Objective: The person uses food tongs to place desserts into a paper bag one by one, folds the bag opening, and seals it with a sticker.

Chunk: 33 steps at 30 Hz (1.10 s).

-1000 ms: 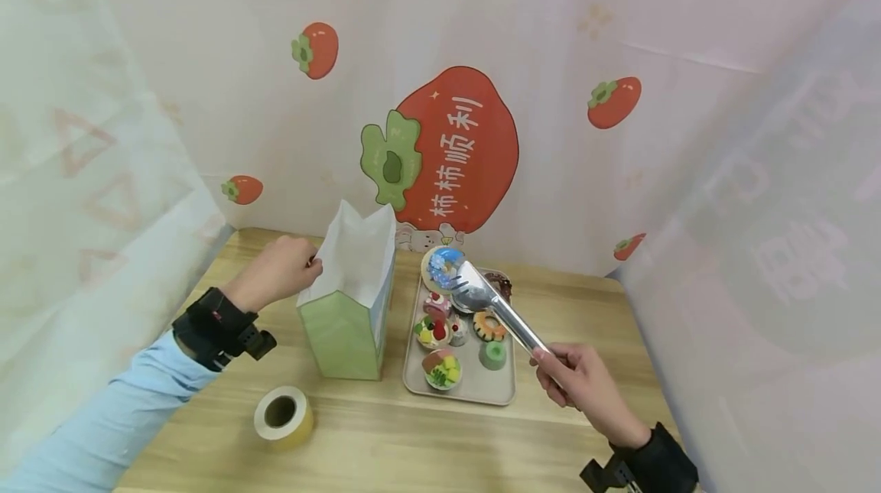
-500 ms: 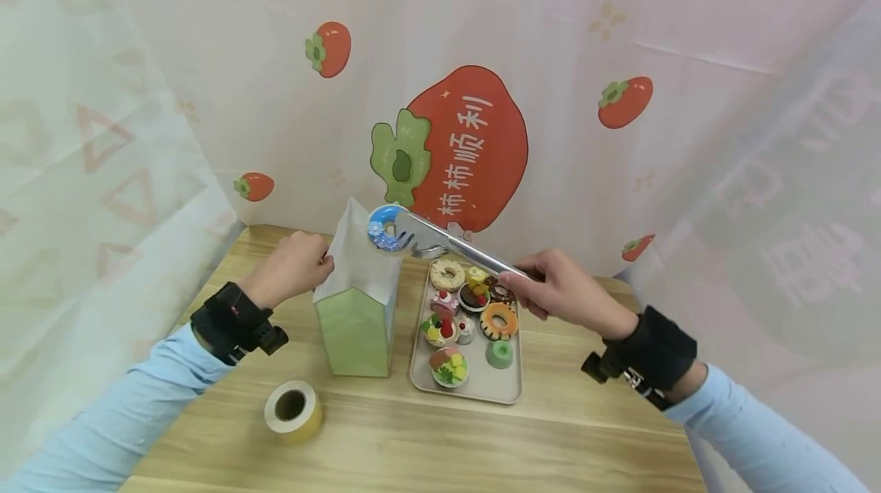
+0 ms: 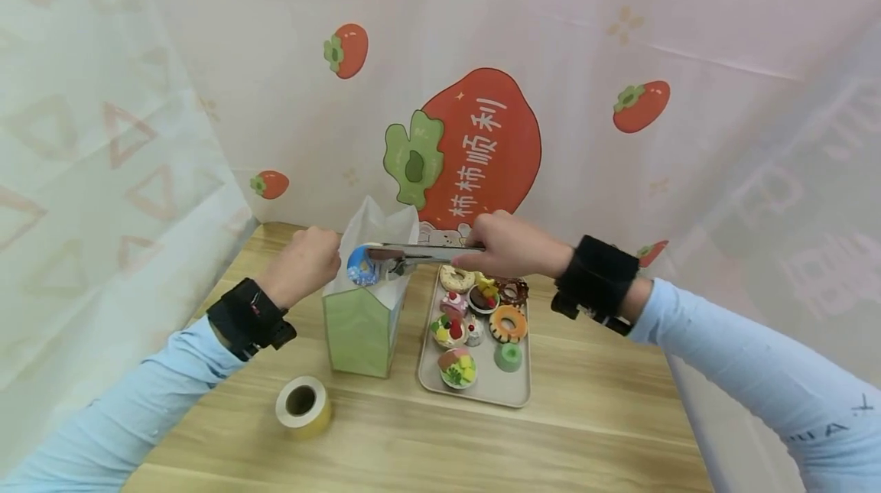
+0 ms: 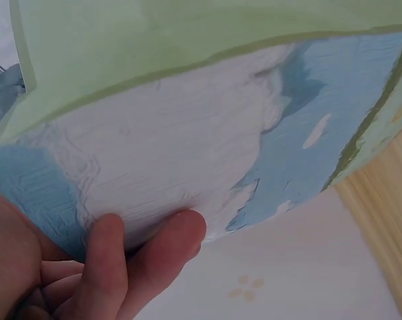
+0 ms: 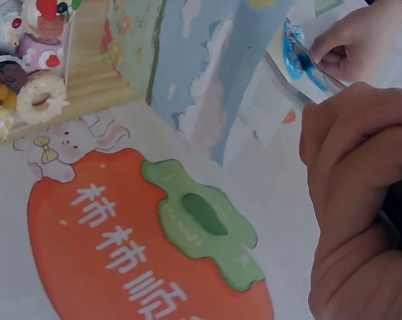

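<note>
My right hand (image 3: 505, 243) grips metal serving tongs (image 3: 433, 252), which lie nearly level over the top of the paper bag (image 3: 359, 332). Between the tong ends is a blue-iced donut (image 3: 361, 266), over the bag's open mouth. The bag stands upright with a green front and white lining. My left hand (image 3: 306, 264) pinches the bag's left top edge; in the left wrist view its thumb and fingers (image 4: 162, 253) lie against the printed blue and white side. The right wrist view shows the curled fingers (image 5: 361, 160) of my right hand and the donut (image 5: 297, 50) beyond.
Right of the bag lies a beige tray (image 3: 495, 390) with several toy pastries, among them an orange donut (image 3: 508, 323) and a green ring-shaped piece (image 3: 508, 356). A roll of tape (image 3: 303, 407) stands in front of the bag. A printed curtain (image 3: 571, 34) hangs behind the table.
My right hand has lifted the blue donut off the tray with the tongs and carried it left over the bag. My left hand has stayed at the bag's edge.
</note>
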Available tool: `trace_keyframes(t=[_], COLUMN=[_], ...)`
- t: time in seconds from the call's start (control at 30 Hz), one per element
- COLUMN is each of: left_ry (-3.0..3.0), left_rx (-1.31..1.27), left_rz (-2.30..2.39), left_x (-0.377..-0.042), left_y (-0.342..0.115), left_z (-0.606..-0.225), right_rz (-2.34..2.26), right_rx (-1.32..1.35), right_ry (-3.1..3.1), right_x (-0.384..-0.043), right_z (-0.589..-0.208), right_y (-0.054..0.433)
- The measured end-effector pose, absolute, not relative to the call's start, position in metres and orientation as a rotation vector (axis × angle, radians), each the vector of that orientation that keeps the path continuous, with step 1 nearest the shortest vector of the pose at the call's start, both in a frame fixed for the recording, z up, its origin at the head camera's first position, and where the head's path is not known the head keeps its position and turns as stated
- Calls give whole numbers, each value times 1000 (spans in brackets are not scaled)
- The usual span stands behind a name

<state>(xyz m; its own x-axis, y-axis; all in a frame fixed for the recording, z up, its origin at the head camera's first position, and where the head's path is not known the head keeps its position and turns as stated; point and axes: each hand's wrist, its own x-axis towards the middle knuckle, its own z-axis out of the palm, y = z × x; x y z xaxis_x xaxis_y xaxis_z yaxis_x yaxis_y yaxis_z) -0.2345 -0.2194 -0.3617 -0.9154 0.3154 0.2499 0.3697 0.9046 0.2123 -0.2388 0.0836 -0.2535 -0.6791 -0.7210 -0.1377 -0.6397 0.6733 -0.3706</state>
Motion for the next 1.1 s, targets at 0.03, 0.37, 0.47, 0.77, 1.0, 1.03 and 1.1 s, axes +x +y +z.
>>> trace_keyframes(t=[0.03,0.37,0.47,0.77,1.0,1.03,1.1], left_ry=[-2852,-2820,-2808,-2849,-2806,-2800,-2787], left_rx=[-525,-568,-566,-542,-539,-542,-543], left_rz=[-370,-373,-380,-386,-381,-378,-375], left_x=[-235,-235,-235,-225,-226,-226,-227], left_y=[-219,-218,-217,-218,-220,-220,-220], left_z=[-362,-361,-360,-368,-367,-367,-365], right_rz=[-398,-61,54,276,239,235,234], right_rx=[-1095,-1159,-1162,-1189,-1180,-1162,-1121], right_ry=[2606,2459,2401,2254,2277,2290,2310], right_x=[-240,-260,-268,-291,-320,-324,-329], right_z=[-252,-253,-259,-306,-369,-376,-387], right_y=[78,15,-6,-60,-77,-79,-82])
